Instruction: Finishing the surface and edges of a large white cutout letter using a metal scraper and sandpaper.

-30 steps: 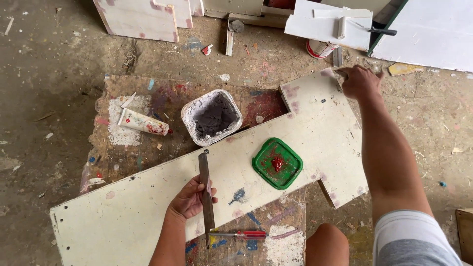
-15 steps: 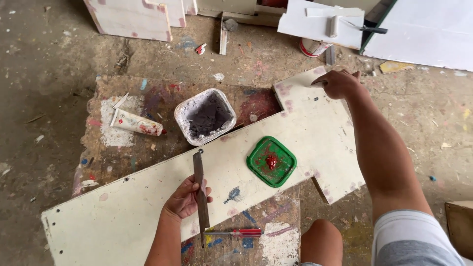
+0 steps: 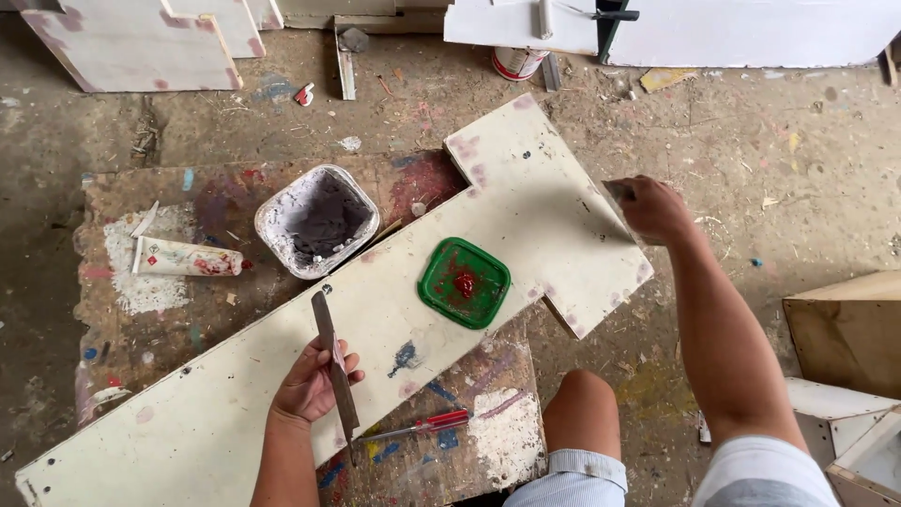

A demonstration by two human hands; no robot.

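Left hand: the left hand [image 3: 310,385], low centre-left of the frame, has its fingers curled round a long thin blade [image 3: 335,372], held upright along the palm with the tip pointing up, apparently parked clear of the work.
Right hand: the right hand [image 3: 655,208], right of centre, is closed on a small flat scraper [image 3: 619,190] and rests at the far edge of the board, seemingly pressing the tool to the board's face.
Board: a long, off-white notched board [image 3: 394,319] lies diagonally from lower left to upper centre, on a paint-stained surface [image 3: 188,310], flat so its face can be worked.
Green lid: a square green lid [image 3: 465,283] sits on the board's middle with a red blob in it, within reach of both hands, like a palette.
Tub: a white tub [image 3: 316,222] of dark grey paste stands just beside the board's upper edge.
Tube: a squeezed tube [image 3: 186,259] lies at left on the surface.
Screwdriver: a red-handled screwdriver [image 3: 427,424] lies below the board.
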